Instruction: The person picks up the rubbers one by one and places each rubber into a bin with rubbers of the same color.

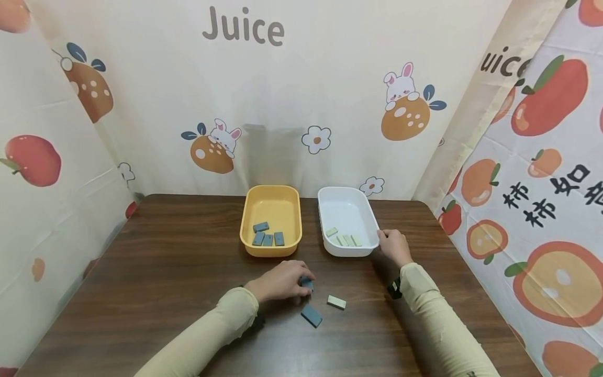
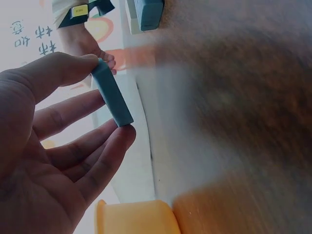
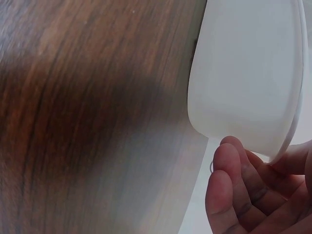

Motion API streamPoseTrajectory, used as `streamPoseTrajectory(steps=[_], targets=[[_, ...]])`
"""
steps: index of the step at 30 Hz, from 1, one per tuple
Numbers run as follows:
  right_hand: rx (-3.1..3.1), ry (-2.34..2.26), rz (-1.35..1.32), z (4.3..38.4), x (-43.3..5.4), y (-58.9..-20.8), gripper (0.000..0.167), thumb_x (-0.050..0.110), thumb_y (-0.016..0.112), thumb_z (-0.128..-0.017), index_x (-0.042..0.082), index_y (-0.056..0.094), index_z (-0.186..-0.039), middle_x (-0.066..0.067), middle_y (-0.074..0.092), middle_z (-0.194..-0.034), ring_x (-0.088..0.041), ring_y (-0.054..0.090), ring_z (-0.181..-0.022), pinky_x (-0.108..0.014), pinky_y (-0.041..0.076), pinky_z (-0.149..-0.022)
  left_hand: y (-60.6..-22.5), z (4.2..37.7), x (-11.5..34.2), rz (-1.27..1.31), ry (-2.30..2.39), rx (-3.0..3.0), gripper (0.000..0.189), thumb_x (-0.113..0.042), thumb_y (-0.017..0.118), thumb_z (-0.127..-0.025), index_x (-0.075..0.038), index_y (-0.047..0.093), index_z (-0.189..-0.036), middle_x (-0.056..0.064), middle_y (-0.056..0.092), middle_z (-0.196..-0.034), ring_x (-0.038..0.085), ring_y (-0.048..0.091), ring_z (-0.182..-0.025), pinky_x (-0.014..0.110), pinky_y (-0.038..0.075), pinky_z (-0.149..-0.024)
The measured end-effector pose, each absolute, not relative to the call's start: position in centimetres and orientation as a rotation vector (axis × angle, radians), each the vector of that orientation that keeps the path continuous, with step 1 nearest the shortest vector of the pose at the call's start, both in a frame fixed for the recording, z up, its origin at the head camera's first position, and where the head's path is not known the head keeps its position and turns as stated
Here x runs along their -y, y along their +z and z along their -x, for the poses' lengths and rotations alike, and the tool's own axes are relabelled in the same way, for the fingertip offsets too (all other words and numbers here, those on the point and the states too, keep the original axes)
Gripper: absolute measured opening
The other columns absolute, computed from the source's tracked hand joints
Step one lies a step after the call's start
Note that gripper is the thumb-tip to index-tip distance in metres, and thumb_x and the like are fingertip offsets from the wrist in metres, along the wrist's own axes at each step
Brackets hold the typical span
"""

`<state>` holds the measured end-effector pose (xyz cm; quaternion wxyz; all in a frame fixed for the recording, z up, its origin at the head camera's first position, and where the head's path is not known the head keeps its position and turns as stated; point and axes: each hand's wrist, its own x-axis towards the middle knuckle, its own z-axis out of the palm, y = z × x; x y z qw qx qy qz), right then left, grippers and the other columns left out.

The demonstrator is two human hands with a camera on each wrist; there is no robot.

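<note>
My left hand [image 1: 281, 281] pinches a blue-grey rectangular block [image 2: 113, 95] between thumb and fingertips, just over the table. In the head view most of that block is behind the fingers. Close by on the table lie another blue-grey block [image 1: 311, 315] and a pale green block [image 1: 336, 302]. My right hand [image 1: 394, 247] holds the front right corner of a white bin [image 1: 346, 251], with thumb and forefinger at its rim [image 3: 285, 152] and the other fingers loosely bent below. Several pale green blocks [image 1: 348, 240] lie inside this bin.
Left of the white bin stands a yellow bin [image 1: 270, 250] with several blue-grey blocks [image 1: 268, 239] in it. Both bins sit at the back of the dark wooden table [image 1: 188, 235], against a printed curtain [image 1: 292, 94]. Curtains also hang at both sides.
</note>
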<state>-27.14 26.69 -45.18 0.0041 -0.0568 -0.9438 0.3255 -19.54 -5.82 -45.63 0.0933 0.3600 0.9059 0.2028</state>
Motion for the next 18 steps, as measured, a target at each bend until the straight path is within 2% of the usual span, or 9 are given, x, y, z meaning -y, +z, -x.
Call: streamPoseTrajectory(steps=[9,18], targets=[[2.961,1.028,0.190,26.98,-26.73,-45.32,0.044,0.025,0.038,-0.104,-0.008,0.062,-0.122,-0.017,0.069,-0.081,-0.019,0.061,-0.066,-0.029,0.045,-0.061,-45.38,19.56,6.32,-1.087,0.638,-2.732,0.030,-0.029,0.069,-0.089,-0.012,0.073,-0.113,0.001,0.067,-0.110,0.011,0.060,-0.096,0.028,0.050,-0.085],[2.938,1.026,0.185,26.95,-26.59,-45.23,0.044,0.024,0.039,-0.104,-0.008,0.062,-0.122,-0.016,0.068,-0.079,-0.019,0.060,-0.063,-0.029,0.044,-0.061,-44.91,19.84,6.48,-1.017,0.692,-2.732,0.030,-0.029,0.068,-0.089,-0.013,0.072,-0.114,0.001,0.066,-0.110,0.009,0.057,-0.090,0.025,0.050,-0.080]])
